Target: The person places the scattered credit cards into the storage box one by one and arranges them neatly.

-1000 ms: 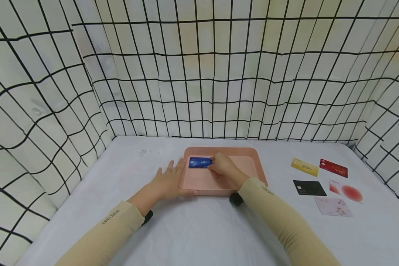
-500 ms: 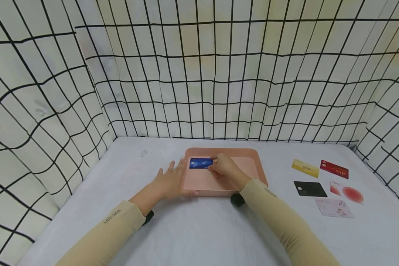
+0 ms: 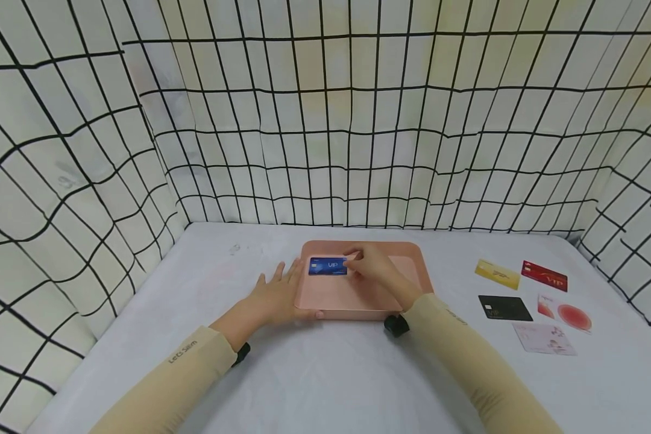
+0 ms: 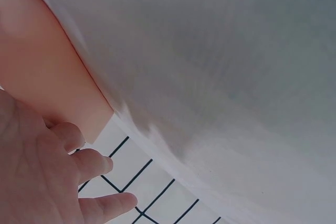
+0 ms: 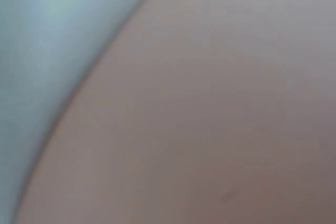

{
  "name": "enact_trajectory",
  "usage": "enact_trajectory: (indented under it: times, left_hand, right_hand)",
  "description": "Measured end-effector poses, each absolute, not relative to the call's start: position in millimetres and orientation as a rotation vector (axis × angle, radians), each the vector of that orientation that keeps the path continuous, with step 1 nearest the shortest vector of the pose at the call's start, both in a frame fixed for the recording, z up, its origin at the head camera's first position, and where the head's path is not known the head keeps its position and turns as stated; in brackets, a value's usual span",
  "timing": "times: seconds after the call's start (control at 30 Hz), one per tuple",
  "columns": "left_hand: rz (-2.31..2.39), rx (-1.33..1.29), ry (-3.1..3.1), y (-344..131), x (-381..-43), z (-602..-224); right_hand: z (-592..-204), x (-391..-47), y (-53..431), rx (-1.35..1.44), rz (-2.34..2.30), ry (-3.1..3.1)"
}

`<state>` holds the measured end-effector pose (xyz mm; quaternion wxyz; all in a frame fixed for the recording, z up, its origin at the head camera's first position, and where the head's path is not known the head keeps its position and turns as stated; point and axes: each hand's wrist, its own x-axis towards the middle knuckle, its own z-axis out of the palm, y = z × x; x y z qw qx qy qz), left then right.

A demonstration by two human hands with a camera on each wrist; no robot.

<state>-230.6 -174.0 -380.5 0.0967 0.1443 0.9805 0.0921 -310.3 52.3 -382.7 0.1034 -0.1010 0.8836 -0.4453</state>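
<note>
A blue card [image 3: 327,266] marked VIP lies in the upper left part of a shallow pink tray [image 3: 325,298]. Over the tray, my right hand [image 3: 377,265] has its thumb and index finger parted right at the card's right edge, and the whole card face shows. My left hand [image 3: 273,299] rests with spread fingers along the tray's left side, its thumb at the front left corner. In the left wrist view, that hand's fingers [image 4: 107,208] reach past the tray wall [image 4: 58,72]. The right wrist view is a blur of a pinkish surface.
On the white table [image 3: 325,374], right of the tray, lie a yellow card [image 3: 497,273], a red card [image 3: 545,275], a black card [image 3: 506,307], a white card with red circle [image 3: 564,312] and a pale pink flowered card [image 3: 544,338]. A black grid [image 3: 349,129] pattern covers the surrounding walls.
My right hand has let go of the blue card; its thumb and index finger have parted and moved slightly up and right. The card and left hand stay in place.
</note>
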Motion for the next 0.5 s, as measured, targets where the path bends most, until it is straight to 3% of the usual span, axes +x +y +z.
enact_trajectory:
  times: [0.5]
  left_hand:
    - [0.292,0.421,2.895,-173,-230,-380]
  right_hand:
    - [-358,-298,91,-0.39,-1.361,2.518]
